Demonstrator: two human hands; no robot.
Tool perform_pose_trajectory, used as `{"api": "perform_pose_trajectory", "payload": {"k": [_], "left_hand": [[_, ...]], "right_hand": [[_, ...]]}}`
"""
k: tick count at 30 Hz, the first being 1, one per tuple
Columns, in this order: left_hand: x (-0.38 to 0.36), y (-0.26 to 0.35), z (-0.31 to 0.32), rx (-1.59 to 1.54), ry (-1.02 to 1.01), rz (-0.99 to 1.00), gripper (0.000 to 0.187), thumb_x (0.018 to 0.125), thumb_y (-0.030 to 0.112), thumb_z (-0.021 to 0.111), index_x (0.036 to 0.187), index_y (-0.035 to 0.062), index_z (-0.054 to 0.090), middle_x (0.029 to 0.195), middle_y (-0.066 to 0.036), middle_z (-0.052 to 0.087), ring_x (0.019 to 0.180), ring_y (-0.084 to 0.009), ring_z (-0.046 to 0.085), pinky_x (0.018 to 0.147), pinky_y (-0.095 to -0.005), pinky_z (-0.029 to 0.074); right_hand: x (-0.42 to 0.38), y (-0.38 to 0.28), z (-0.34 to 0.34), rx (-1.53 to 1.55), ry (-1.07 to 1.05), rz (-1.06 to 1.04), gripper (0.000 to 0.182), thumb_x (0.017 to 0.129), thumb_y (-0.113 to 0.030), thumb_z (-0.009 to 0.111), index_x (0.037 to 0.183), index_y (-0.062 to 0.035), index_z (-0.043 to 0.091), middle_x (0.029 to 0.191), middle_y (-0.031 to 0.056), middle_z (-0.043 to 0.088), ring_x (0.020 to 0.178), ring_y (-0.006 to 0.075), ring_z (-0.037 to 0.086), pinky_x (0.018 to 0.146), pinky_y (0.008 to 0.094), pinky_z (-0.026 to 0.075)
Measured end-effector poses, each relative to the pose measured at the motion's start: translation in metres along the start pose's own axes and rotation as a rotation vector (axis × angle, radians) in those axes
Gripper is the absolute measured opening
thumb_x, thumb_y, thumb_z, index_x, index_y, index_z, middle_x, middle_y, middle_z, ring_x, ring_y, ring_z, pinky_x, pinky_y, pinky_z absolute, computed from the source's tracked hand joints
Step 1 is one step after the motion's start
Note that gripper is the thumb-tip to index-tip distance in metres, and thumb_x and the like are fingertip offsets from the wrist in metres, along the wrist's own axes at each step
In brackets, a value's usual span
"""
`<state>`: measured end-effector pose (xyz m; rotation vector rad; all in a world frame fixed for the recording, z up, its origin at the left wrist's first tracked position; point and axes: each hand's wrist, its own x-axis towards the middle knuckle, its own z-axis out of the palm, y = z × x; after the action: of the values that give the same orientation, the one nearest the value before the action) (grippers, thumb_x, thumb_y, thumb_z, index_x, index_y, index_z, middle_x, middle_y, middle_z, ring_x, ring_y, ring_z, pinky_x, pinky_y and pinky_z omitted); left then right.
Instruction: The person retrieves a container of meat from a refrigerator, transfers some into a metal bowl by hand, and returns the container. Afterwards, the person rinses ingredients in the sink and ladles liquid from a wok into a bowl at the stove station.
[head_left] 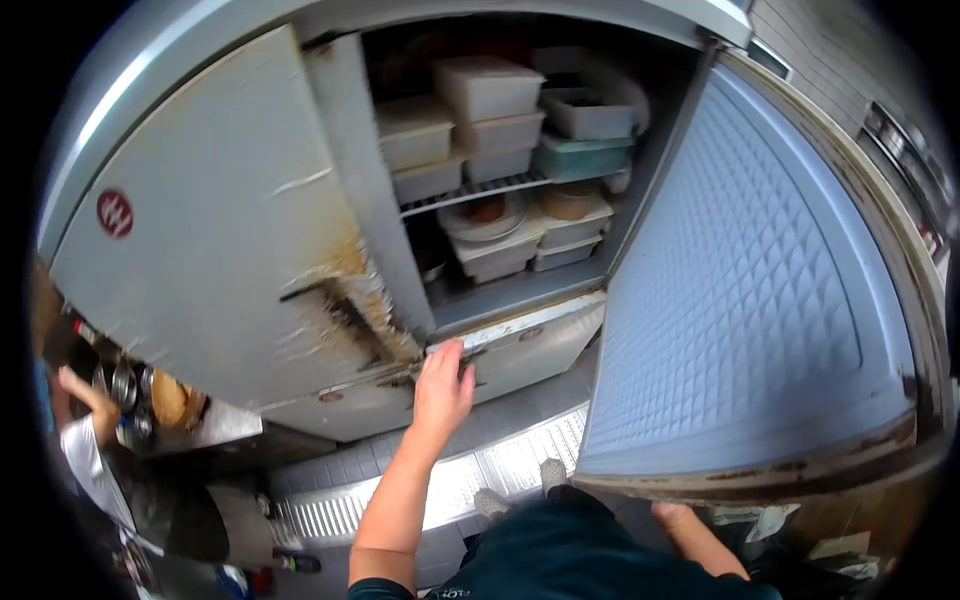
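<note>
Your left hand grips lower door top edge, fingers curled over lip. Edge runs left-right, directly beneath open fridge. Right hand hidden under open door; grip unclear.

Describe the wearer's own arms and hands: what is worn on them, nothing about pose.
The left hand is bare, with no glove, ring or watch visible, and the forearm below it is uncovered. A dark teal short sleeve shows at the bottom edge. Of the right arm only a bare forearm shows; its hand is hidden under the open door. The dark teal shirt fills the space between.
</note>
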<state>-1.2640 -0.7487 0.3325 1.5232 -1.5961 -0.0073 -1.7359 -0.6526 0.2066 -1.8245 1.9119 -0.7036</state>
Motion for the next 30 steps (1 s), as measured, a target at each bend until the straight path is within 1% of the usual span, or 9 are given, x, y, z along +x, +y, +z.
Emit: {"api": "perform_pose_trajectory", "payload": {"k": [4, 8, 10, 12, 17, 20, 22, 27, 30], "left_hand": [[0.107, 0.048, 0.020, 0.074, 0.043, 0.323, 0.045, 0.081, 0.003, 0.073, 0.123, -0.0061, 0.061, 0.124, -0.023, 0.062, 0.113, -0.0393, 0.061, 0.095, -0.0433, 0.053], [0.205, 0.102, 0.053, 0.127, 0.113, 0.510, 0.046, 0.081, 0.002, 0.072, 0.125, -0.0058, 0.058, 0.127, -0.024, 0.060, 0.110, -0.0389, 0.062, 0.092, -0.0434, 0.054], [0.254, 0.123, 0.077, 0.132, 0.182, 0.528, 0.048, 0.082, 0.003, 0.071, 0.128, -0.0053, 0.056, 0.130, -0.024, 0.057, 0.110, -0.0408, 0.061, 0.093, -0.0444, 0.054], [0.302, 0.143, 0.098, 0.212, 0.184, 0.418, 0.049, 0.081, 0.004, 0.074, 0.126, -0.0059, 0.058, 0.133, -0.030, 0.055, 0.114, -0.0456, 0.061, 0.096, -0.0460, 0.053], [0.405, 0.131, 0.156, 0.356, 0.003, 0.070, 0.057, 0.076, 0.016, 0.080, 0.125, -0.0048, 0.059, 0.130, -0.035, 0.054, 0.113, -0.0461, 0.060, 0.096, -0.0459, 0.053], [0.422, 0.122, 0.159, 0.392, -0.124, 0.042, 0.060, 0.073, 0.023, 0.083, 0.123, -0.0046, 0.062, 0.125, -0.034, 0.057, 0.111, -0.0454, 0.061, 0.097, -0.0461, 0.052], [0.424, 0.119, 0.155, 0.347, -0.112, 0.053, 0.054, 0.072, 0.022, 0.083, 0.115, -0.0057, 0.065, 0.124, -0.031, 0.058, 0.114, -0.0444, 0.059, 0.097, -0.0464, 0.051], [0.419, 0.117, 0.134, 0.184, -0.013, 0.181, 0.041, 0.073, 0.015, 0.080, 0.106, -0.0051, 0.065, 0.129, -0.028, 0.055, 0.114, -0.0432, 0.058, 0.095, -0.0459, 0.050], [0.391, 0.144, 0.103, 0.111, -0.004, 0.243, 0.032, 0.076, 0.010, 0.078, 0.099, -0.0052, 0.062, 0.131, -0.027, 0.054, 0.116, -0.0440, 0.057, 0.096, -0.0442, 0.049]], "right_hand": [[-0.017, 0.050, 0.016, -0.049, 0.163, 0.147, 0.028, 0.096, -0.016, 0.060, 0.119, -0.0009, 0.068, 0.118, 0.0179, 0.066, 0.112, 0.0320, 0.061, 0.101, 0.0476, 0.046], [-0.025, 0.086, 0.023, -0.095, 0.273, 0.237, 0.028, 0.096, -0.015, 0.060, 0.118, -0.0002, 0.068, 0.118, 0.0186, 0.066, 0.111, 0.0328, 0.061, 0.101, 0.0476, 0.046], [-0.023, 0.101, 0.026, -0.119, 0.309, 0.271, 0.028, 0.096, -0.015, 0.060, 0.117, 0.0002, 0.068, 0.118, 0.0189, 0.066, 0.111, 0.0331, 0.061, 0.101, 0.0476, 0.046], [-0.019, 0.115, 0.023, -0.141, 0.338, 0.310, 0.027, 0.096, -0.015, 0.060, 0.117, 0.0005, 0.068, 0.118, 0.0193, 0.066, 0.111, 0.0335, 0.061, 0.101, 0.0476, 0.046], [-0.008, 0.136, 0.012, -0.172, 0.357, 0.371, 0.027, 0.095, -0.014, 0.060, 0.116, 0.0014, 0.068, 0.118, 0.0201, 0.066, 0.110, 0.0344, 0.061, 0.101, 0.0475, 0.046], [-0.015, 0.147, 0.003, -0.176, 0.353, 0.387, 0.027, 0.095, -0.013, 0.060, 0.116, 0.0019, 0.067, 0.118, 0.0206, 0.066, 0.110, 0.0349, 0.061, 0.101, 0.0475, 0.046], [-0.014, 0.152, -0.001, -0.180, 0.339, 0.388, 0.026, 0.095, -0.013, 0.060, 0.115, 0.0022, 0.067, 0.118, 0.0209, 0.066, 0.109, 0.0353, 0.061, 0.101, 0.0475, 0.046], [-0.018, 0.165, -0.004, -0.187, 0.358, 0.382, 0.026, 0.094, -0.012, 0.061, 0.114, 0.0031, 0.067, 0.118, 0.0217, 0.065, 0.109, 0.0362, 0.061, 0.100, 0.0475, 0.046], [-0.018, 0.169, -0.003, -0.184, 0.375, 0.374, 0.026, 0.094, -0.011, 0.061, 0.114, 0.0036, 0.067, 0.118, 0.0222, 0.065, 0.108, 0.0367, 0.061, 0.100, 0.0475, 0.046]]}}
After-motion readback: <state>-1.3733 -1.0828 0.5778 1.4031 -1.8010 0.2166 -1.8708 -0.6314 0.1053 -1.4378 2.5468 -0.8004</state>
